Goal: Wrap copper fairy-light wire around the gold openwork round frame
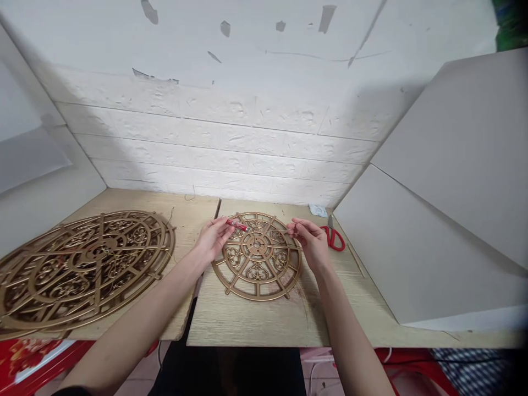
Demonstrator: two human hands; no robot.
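Note:
My left hand (213, 238) grips a slim red patterned tube with a silvery end (238, 225), possibly a lighter; its exact kind is unclear. It is held over the left upper part of a round gold openwork panel (258, 273), which lies flat on the table with scrollwork between its spokes. At the panel's right edge, my right hand (308, 237) is closed in a pinch. Something thin and pale seems to stick out from those fingertips, too small to name. Just beyond the right hand lie red-handled scissors (336, 240), partly hidden by it.
Several similar gold panels (99, 250) lie stacked on the left board, with loose threads on them. A gap (218, 208) separates the two boards. A crumpled pale blue scrap (318, 210) and a thin stick (355, 260) lie at right. White panels (445, 231) and a brick-patterned wall enclose the table.

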